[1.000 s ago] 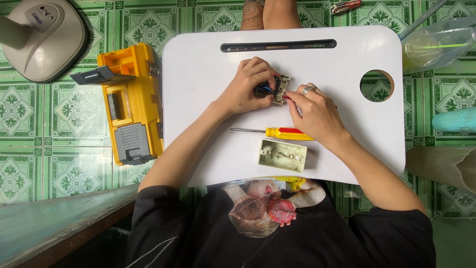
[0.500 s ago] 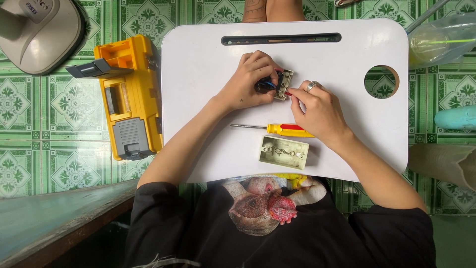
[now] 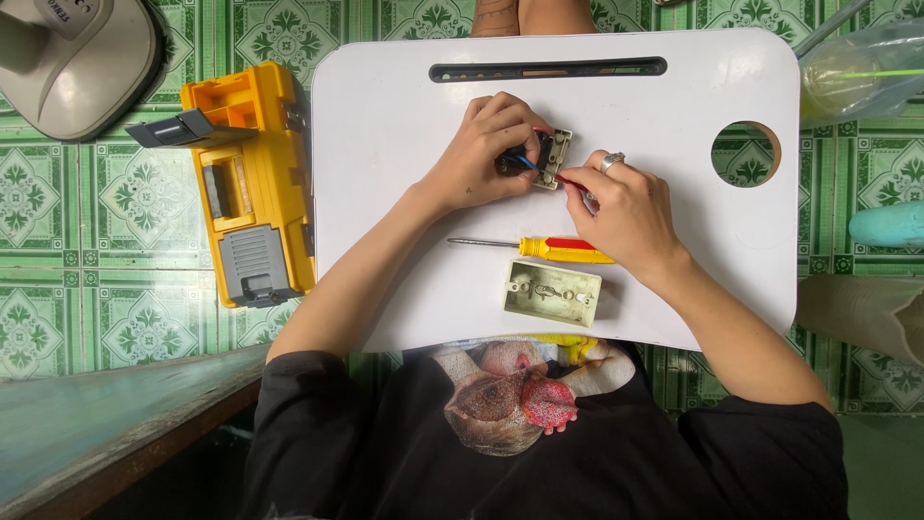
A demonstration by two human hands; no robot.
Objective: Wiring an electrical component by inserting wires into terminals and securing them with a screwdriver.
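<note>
My left hand grips a small beige switch module with blue and red wires, held just above the white lap tray. From the right, my right hand, a ring on one finger, pinches a thin red-tipped piece against the module's lower edge. Below my hands, a screwdriver with a yellow and red handle lies flat on the tray. Closer to my body rests a beige rectangular wall box.
An open yellow toolbox sits on the green tiled floor left of the tray. A grey fan base stands at top left. A clear plastic bag and a teal object lie at right. The tray has a round cup hole.
My hands stay on the switch module. The view has drifted slightly, so everything sits a little lower and to the right in the frame.
</note>
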